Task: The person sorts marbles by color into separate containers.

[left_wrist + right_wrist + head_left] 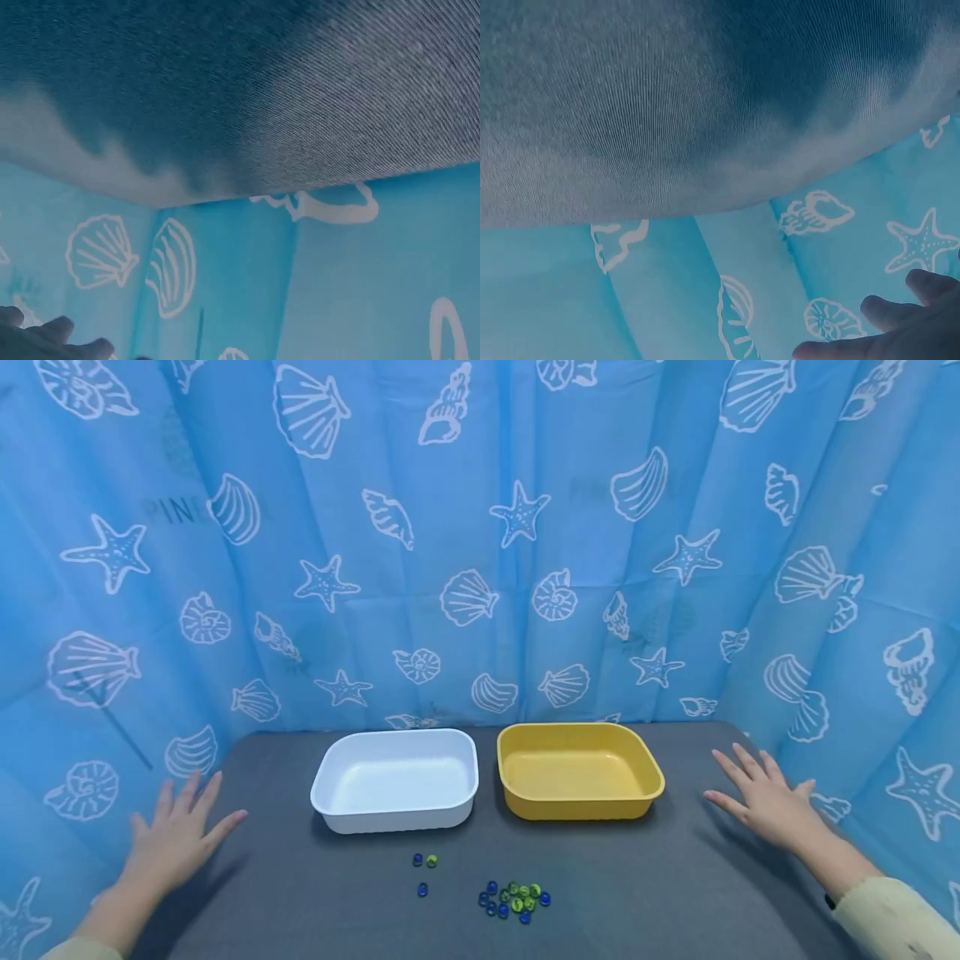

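Note:
My left hand point(174, 843) is spread with straight fingers over the left side of the table, holding nothing. On the far right, my right hand point(776, 806) is likewise spread, its fingers toward the yellow tray point(581, 808). Beside that tray stands a white tray point(397, 821). In front of them lies a cluster of blue and green glass marbles point(503, 911). Left of the cluster are two blue marbles and a green marble point(431, 861). Fingertips of the left hand point(52, 341) and right hand point(900, 326) show at the lower corners of the wrist views.
A dark grey cloth point(315, 902) covers the table. Behind it and along both sides hangs a blue curtain point(480, 560) with white shells and starfish, close to both hands. Both trays stand near the back edge with a narrow gap between them.

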`<state>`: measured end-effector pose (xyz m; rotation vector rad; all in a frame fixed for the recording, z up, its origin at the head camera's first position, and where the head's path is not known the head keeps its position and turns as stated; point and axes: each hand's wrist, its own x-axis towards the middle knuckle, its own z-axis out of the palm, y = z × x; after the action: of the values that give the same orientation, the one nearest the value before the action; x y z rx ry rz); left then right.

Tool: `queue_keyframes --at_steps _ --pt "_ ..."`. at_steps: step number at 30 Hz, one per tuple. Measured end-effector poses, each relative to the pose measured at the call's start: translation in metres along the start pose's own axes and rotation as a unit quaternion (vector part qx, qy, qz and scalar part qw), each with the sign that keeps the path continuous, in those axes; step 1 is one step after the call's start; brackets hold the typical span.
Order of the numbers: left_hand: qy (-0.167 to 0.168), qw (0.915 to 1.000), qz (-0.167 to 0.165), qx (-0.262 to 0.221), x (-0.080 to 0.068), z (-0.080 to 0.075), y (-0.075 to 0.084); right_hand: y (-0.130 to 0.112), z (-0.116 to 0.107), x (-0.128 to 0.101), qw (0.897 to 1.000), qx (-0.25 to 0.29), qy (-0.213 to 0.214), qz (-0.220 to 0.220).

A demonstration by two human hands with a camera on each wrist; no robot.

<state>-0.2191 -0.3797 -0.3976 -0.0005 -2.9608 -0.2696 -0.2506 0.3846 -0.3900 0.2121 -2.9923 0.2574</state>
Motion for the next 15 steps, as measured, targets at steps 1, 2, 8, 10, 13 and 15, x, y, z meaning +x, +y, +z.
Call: queue_keyframes --at_steps 1,2,8,10,13,15 --pt "-0.001 1.0000 0.000 -0.007 0.001 -0.001 0.001 -0.001 0.000 0.000 1.000 0.000 0.004 0.000" --pt "-0.007 0.9998 0.000 -0.020 0.002 -0.002 0.003 -0.003 0.001 -0.001 1.000 0.002 0.009 0.000" --pt "-0.061 0.9732 -0.037 -0.219 0.006 -0.014 0.022 -0.020 -0.002 -0.004 0.995 0.091 0.036 -0.006" --pt "-0.073 0.9532 -0.062 -0.287 0.007 -0.019 0.031 -0.028 -0.005 -0.007 0.991 0.131 0.035 -0.013" --pt "-0.072 0.9266 -0.087 -0.359 0.009 -0.025 0.047 -0.040 -0.011 -0.012 0.984 0.172 0.034 -0.034" --pt "-0.063 0.9088 -0.097 -0.401 0.012 -0.025 0.058 -0.049 -0.014 -0.014 0.978 0.201 0.020 -0.049"
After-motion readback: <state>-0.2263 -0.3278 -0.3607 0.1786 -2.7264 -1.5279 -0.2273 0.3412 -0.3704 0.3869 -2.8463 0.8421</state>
